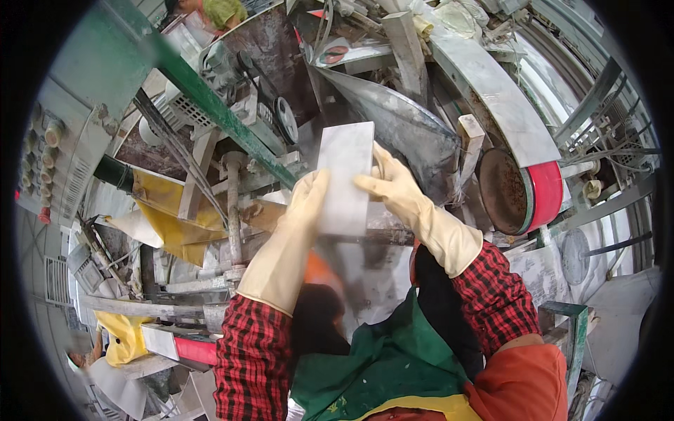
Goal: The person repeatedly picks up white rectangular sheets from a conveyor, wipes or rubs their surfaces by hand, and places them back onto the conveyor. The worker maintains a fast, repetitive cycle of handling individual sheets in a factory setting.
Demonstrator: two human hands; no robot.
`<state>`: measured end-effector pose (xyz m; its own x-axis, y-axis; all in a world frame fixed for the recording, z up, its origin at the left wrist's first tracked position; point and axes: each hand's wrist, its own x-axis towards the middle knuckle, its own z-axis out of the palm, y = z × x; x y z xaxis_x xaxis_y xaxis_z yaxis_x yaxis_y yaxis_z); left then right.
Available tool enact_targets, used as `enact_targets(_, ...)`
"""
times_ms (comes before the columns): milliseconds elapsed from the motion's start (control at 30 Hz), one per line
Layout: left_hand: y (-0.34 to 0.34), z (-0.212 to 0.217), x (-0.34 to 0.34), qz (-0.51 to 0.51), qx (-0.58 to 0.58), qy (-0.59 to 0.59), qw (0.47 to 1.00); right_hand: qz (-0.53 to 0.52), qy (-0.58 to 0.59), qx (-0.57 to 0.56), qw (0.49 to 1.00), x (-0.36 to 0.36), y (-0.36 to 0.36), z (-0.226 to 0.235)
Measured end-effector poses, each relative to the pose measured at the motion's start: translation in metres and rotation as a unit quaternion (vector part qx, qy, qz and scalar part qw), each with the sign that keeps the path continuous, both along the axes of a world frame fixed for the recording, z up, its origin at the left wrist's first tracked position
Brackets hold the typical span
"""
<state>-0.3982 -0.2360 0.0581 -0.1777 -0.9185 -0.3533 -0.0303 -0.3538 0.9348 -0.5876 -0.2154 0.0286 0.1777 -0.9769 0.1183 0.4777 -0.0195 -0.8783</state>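
A rectangular white stone tile (346,179) with faint grey veining is held up in front of me, its long side running away from me. My left hand (302,203), in a cream rubber glove, is closed along the tile's left edge, with its fingers mostly hidden. On the right edge, my right hand (393,184), gloved the same way, grips with the thumb on the upper face and the fingers at the side. Red and black checked sleeve covers run up both forearms. The tile looks slightly blurred.
At right stands a large wheel with a red rim (545,193), a long pale belt (502,95) stretching away from it. A green metal beam (225,105) crosses at left, near a panel of knobs (50,151). Yellow sheeting (172,217) hangs below. Another person (223,12) is at the far left.
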Motion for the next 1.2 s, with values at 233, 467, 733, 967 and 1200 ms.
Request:
enact_targets(233, 0.012, 0.011, -0.006, -0.046, -0.003, -0.004, 0.999, -0.191, 0.040, 0.054, 0.979, -0.021, -0.025, 0.003)
enact_targets(467, 0.022, 0.009, -0.004, -0.049, -0.010, 0.063, 0.997, -0.224, 0.090, 0.044, 0.969, -0.031, -0.015, -0.014)
enact_targets(733, -0.010, -0.012, 0.029, 0.083, -0.032, 0.134, 0.987, 0.091, 0.140, 0.060, 0.984, 0.004, 0.027, 0.013)
enact_targets(967, 0.014, 0.021, 0.004, -0.010, -0.001, 0.148, 0.989, 0.068, -0.060, 0.035, 0.995, 0.001, -0.001, -0.017)
enact_targets(1200, -0.003, 0.033, 0.024, 0.052, -0.046, -0.001, 0.998, 0.137, -0.077, 0.034, 0.987, -0.006, 0.014, 0.017)
